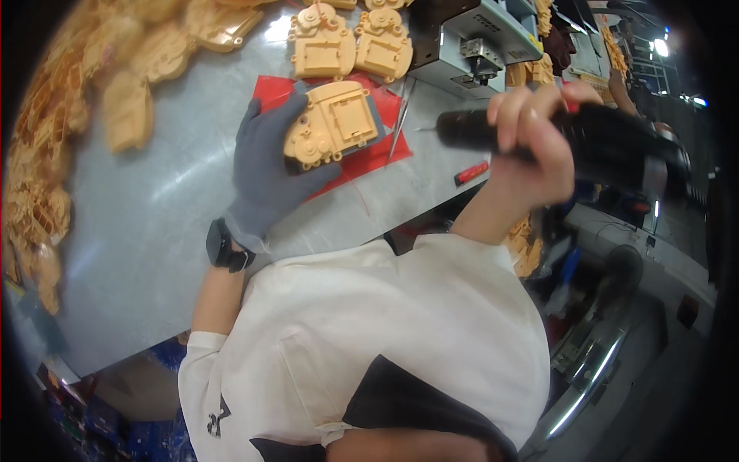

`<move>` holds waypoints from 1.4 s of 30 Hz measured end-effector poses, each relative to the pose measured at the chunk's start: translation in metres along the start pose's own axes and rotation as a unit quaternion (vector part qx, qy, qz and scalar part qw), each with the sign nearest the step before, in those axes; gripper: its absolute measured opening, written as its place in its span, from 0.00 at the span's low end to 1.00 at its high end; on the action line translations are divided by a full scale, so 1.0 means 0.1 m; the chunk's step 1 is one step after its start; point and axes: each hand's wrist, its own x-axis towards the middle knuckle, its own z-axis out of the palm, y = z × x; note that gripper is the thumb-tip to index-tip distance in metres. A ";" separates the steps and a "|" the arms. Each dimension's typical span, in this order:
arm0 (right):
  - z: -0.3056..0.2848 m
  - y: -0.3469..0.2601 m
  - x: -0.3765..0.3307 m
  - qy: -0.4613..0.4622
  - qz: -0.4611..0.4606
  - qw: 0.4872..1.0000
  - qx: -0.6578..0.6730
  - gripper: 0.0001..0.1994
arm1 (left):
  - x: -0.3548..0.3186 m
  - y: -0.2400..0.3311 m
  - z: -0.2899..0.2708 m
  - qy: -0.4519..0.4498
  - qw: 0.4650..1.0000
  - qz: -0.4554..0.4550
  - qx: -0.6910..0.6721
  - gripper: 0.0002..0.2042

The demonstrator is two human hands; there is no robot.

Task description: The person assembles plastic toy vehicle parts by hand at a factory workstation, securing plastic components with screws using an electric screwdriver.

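Hands well apart. Left hand [269, 158], in a grey glove, is clamped on the left end of a yellow plastic housing [339, 119], gripping it from its upper and lower edges. Right hand [539, 150], bare, is closed around a black power screwdriver [623, 142]; its thin bit points left toward the housing without touching it.

Housing lies right of the left palm and left of the right hand, recessed face up, over a red sheet [377, 156] on the grey surface [154, 246]. Metal tweezers [399, 122] lie at the sheet's right side; a small red-and-black tool [471, 173] lies near the surface's front edge.

Beyond: two similar housings [322, 50] side by side, with a grey box-shaped machine [454, 58] to their right. Many yellow parts [46, 154] are heaped along the left edge.

Containers: blue bins [100, 420] below, lower left; contents too dark to tell.
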 end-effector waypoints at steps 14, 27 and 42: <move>0.84 0.27 -0.25 -0.073 0.045 0.996 -0.037 0.22 | -0.05 -0.10 -0.05 -0.007 0.999 0.047 -0.020 0.35; 0.86 0.42 -0.21 -0.120 0.070 0.990 -0.006 0.21 | -0.05 -0.18 -0.06 -0.037 0.998 0.026 -0.033 0.37; 0.70 0.39 -0.22 -0.132 0.108 0.977 -0.127 0.20 | -0.06 -0.12 -0.11 -0.020 0.998 0.057 -0.037 0.34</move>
